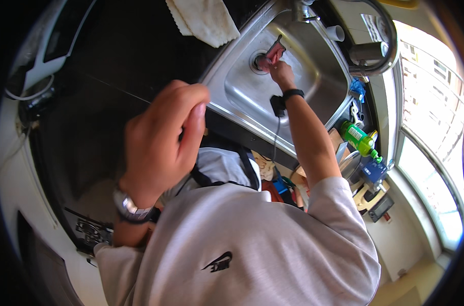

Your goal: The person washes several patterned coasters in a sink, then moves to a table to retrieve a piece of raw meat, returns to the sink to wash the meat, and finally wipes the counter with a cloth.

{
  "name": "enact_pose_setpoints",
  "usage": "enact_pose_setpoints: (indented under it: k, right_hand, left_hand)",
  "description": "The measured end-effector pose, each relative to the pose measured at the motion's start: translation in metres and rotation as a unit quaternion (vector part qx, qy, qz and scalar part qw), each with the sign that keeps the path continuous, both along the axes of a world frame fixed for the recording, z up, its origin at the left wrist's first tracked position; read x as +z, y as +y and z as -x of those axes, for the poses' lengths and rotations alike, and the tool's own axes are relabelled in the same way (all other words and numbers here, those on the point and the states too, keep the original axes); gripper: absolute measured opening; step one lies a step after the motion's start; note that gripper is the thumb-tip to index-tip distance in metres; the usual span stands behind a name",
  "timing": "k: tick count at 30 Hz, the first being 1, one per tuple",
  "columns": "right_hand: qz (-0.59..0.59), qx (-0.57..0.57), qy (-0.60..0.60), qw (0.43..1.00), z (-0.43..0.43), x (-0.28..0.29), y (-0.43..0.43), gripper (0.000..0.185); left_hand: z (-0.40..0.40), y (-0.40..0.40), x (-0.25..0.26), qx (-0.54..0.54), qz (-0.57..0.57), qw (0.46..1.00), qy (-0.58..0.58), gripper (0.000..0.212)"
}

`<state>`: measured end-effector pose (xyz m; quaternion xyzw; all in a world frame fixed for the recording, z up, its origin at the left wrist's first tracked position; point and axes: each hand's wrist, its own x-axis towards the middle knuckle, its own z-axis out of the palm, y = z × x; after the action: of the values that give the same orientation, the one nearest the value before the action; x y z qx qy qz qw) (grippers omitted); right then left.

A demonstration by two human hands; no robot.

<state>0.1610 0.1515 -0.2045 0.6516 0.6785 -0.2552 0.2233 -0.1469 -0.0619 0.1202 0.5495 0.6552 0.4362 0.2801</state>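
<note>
My right hand [282,73] reaches down into the stainless steel sink [293,97], its fingers closed on a crumpled pink cloth [276,52] with a dark edge. Part of that cloth lies by the drain [257,63]. Raised close to the camera, left of the sink, is my left hand [165,134]. Its fingers are curled in, the thumb lies against them, and no object shows in it; the inside of the palm is hidden. A metal watch is on the left wrist, and a black band with a small device and cable is at the right one.
A cream towel [205,19] lies on the dark countertop [98,65] beside the sink. The faucet [301,11] stands at the sink's far rim. Along the right side are a white cup [335,33], a green bottle [356,137] and a blue box [373,171]. A gas hob [88,231] is at lower left.
</note>
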Motion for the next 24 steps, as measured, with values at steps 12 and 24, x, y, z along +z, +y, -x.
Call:
enact_pose_setpoints:
  k: [12, 24]
  right_hand:
    - [-0.197, 0.032, 0.427, 0.882, -0.018, 0.179, -0.047, 0.012]
    - [-0.118, 0.011, 0.531, 0.839, -0.023, 0.199, -0.142, 0.016]
  left_hand:
    - [-0.045, 0.034, -0.096, -0.165, 0.086, 0.982, 0.018, 0.029]
    - [-0.116, 0.049, -0.121, -0.22, 0.029, 0.97, 0.094, 0.029]
